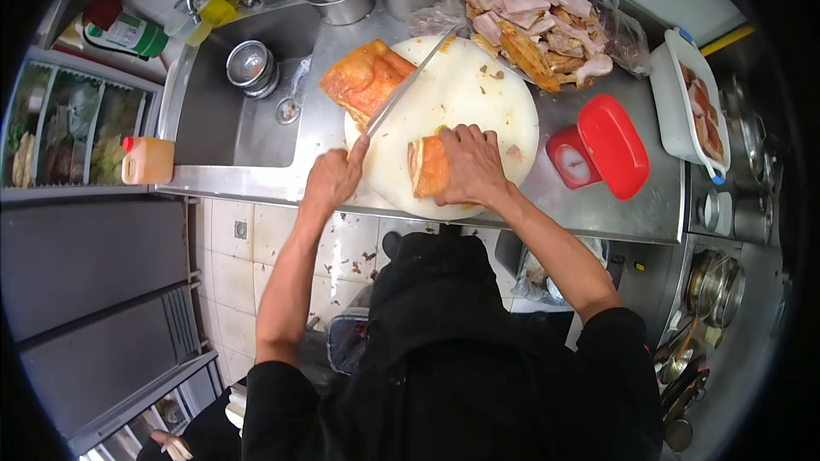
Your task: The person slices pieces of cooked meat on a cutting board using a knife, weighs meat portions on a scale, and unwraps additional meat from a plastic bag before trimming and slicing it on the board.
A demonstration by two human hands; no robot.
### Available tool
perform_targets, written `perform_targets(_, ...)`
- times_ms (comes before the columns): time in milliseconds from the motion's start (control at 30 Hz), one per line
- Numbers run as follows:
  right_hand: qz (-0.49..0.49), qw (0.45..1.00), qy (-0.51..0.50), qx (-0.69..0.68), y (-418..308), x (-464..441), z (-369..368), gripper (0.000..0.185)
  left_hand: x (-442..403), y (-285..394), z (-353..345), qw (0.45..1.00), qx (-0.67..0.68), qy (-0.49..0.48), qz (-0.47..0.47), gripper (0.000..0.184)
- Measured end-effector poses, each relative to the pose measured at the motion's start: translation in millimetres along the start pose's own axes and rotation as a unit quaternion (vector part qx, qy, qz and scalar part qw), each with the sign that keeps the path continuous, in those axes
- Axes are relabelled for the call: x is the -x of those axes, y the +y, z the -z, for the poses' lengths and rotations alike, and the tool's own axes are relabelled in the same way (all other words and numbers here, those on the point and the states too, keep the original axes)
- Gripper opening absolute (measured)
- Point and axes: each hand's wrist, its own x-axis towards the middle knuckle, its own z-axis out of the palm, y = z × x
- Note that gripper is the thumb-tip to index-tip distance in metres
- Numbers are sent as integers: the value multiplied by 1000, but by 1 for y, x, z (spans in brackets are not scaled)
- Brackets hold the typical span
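Observation:
My left hand (334,177) is closed round the handle of a long knife (408,88), its blade slanting up and right over the round white cutting board (512,115). My right hand (475,164) grips a small block of roast pork belly (427,166) with orange-brown skin, near the board's front edge; part of the block is hidden under the palm. Left of the blade, a larger slab of roast pork (366,78) lies partly on the board and partly on the steel counter (329,132). Small meat scraps are scattered on the board.
A tray heaped with sliced meat (547,21) stands behind the board. To the right are a red kitchen scale (574,159) and a white tub (675,107). At left are a sink (209,111) and an orange jug (148,160). Another person's hand (173,445) shows at lower left.

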Motion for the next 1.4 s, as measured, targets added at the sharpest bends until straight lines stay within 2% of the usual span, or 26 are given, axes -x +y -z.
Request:
perform_targets(133,-146,987,41,-50,-24,-11,-10,97,55,-22,-11,992,116,-34,26,84)
perform_targets(233,-149,981,125,-30,-29,-11,-27,96,102,-13,0,972,185,-114,87,75)
perform_targets(333,-108,976,191,12,-24,-10,-40,96,129,-27,-10,984,165,-67,26,67)
perform_targets(433,-161,984,71,-28,-35,-12,-19,99,141,-26,-4,983,166,-72,12,62)
perform_targets(533,-152,983,103,-19,-35,-11,-25,98,145,-24,-2,987,134,-81,21,61)
perform_targets(633,-101,981,166,14,-32,-6,-35,98,145,-24,2,987,125,-97,29,62)
perform_targets(833,-96,986,25,-137,-8,-33,10,89,143,-30,0,980,172,-77,58,67)
perform_targets(933,-146,970,-103,-167,13,-52,40,78,142,-28,2,978,182,-73,66,68)
perform_targets(1033,-109,982,-8,-157,8,-54,43,68,139,-24,2,981,177,-69,41,68)
perform_targets(1167,-31,983,179,10,-5,-42,29,55,139,-10,5,978,183,-93,43,65)
perform_targets(1267,-45,987,143,55,11,-52,23,51,135,-4,-3,982,176,-71,14,62)
perform_targets(1400,-54,987,146,41,14,-56,23,45,129,7,-6,984,172,-48,-13,58)
